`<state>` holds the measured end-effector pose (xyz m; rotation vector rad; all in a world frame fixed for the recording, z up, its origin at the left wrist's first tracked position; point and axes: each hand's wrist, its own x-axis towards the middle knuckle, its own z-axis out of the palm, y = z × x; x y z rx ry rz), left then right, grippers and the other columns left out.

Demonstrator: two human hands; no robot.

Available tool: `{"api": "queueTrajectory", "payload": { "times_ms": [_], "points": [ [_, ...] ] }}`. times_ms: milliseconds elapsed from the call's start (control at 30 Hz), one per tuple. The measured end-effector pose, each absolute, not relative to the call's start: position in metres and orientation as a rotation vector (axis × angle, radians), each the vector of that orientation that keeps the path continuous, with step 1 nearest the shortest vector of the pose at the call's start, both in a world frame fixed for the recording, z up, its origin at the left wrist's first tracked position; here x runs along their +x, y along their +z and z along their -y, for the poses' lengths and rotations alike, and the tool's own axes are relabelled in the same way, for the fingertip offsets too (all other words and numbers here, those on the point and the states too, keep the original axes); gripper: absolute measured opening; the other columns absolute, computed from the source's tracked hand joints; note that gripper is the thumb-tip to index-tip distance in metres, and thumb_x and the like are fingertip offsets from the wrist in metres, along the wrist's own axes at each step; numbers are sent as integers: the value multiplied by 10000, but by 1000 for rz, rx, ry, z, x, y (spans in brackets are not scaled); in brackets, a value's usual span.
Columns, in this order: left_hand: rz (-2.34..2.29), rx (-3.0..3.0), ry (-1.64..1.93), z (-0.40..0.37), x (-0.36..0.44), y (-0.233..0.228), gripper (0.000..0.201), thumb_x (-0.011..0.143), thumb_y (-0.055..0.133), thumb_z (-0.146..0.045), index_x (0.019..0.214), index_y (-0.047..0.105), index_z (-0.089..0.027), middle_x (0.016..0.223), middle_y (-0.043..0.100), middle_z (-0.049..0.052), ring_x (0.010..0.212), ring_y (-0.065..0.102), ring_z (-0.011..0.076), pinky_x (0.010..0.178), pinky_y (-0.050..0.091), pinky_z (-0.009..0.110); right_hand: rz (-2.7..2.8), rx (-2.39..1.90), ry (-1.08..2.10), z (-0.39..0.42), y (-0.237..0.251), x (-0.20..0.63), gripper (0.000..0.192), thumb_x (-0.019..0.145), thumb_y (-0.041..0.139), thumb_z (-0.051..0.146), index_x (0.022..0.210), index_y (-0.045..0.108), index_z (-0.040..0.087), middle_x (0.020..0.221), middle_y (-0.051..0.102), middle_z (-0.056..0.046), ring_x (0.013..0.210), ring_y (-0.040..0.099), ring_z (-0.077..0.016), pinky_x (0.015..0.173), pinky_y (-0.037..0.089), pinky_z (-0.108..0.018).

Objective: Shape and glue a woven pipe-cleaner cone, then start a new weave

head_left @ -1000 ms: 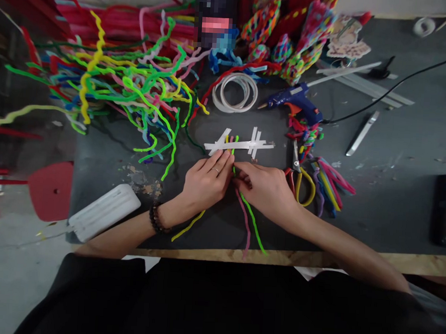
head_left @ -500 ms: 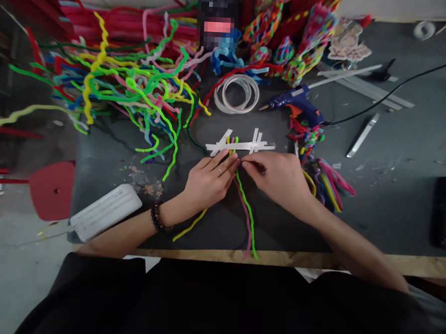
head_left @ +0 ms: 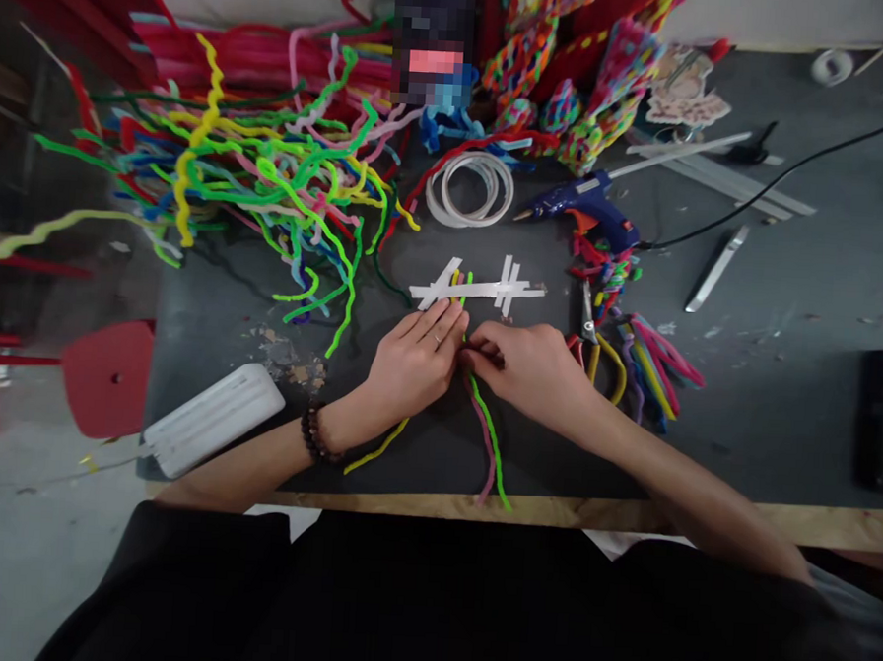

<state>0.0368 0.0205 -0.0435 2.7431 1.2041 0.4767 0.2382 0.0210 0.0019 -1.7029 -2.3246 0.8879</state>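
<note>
White tape strips (head_left: pixel 480 290) stick the top ends of three fuzzy pipe cleaners to the dark table. My left hand (head_left: pixel 419 357), ring on one finger, lies over the strands just below the tape with fingers stretched out; its thumb is hidden. A yellow pipe cleaner (head_left: pixel 376 447) comes out beneath it toward the lower left. My right hand (head_left: pixel 532 367) pinches at the green pipe cleaner (head_left: pixel 490 420) with thumb and forefinger, beside my left fingertips. Next to the green one hangs a pink pipe cleaner (head_left: pixel 488 461). The crossing of the strands is covered by my hands.
A tangle of pipe cleaners (head_left: pixel 273 164) fills the back left. Tape rolls (head_left: pixel 438 197) and a blue glue gun (head_left: pixel 588 202) with its cord lie behind my hands. Scissors (head_left: pixel 588 314) are right of my right hand. A white power bank-like box (head_left: pixel 215 417) sits front left.
My right hand has shifted down and slightly left, closer to my left hand, and the scissors show more. The left hand has stayed almost in place over the strands.
</note>
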Motion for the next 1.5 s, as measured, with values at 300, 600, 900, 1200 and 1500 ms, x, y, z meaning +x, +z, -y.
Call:
{"api": "queueTrajectory", "payload": {
  "times_ms": [300, 600, 900, 1200, 1500],
  "points": [
    [-1482, 2759, 410, -43, 15, 15, 529, 1076, 437, -206, 1590, 497, -317, 1070, 803, 85, 1115, 740, 268, 963, 567, 419, 2325, -1798, 600, -21, 7, 241, 339, 1033, 568, 509, 991, 730, 214, 765, 774, -45, 640, 689, -196, 593, 302, -324],
    [-2111, 2598, 332, -69, -17, 32, 321, 1039, 497, -394, 1156, 754, -241, 710, 714, 82, 735, 686, 261, 726, 506, 366, 2261, -1724, 625, -22, 5, 242, 293, 1031, 563, 448, 956, 747, 233, 773, 776, -22, 674, 694, -172, 613, 334, -312],
    [-2584, 2381, 194, -89, -47, 67, 332, 1019, 570, -367, 1311, 656, -234, 1292, 695, 119, 1203, 630, 366, 869, 549, 456, 2278, -1713, 608, -22, 4, 241, 310, 1037, 562, 448, 895, 732, 230, 737, 757, -11, 649, 667, -162, 602, 297, -314],
    [-2518, 2157, 229, -111, -65, 39, 220, 1028, 572, -397, 1130, 721, -272, 1378, 592, 25, 1273, 501, 330, 972, 486, 445, 2291, -1692, 627, -23, 3, 240, 297, 1041, 565, 433, 899, 729, 229, 748, 757, -2, 660, 671, -156, 588, 274, -314],
    [-2252, 2239, 93, -105, -61, 57, 314, 1041, 501, -356, 1220, 689, -179, 1449, 533, 119, 1385, 415, 380, 1102, 415, 555, 2300, -1689, 635, -23, 3, 242, 313, 1041, 569, 465, 905, 736, 238, 743, 760, -6, 632, 656, -156, 577, 250, -316]
  ]
}}
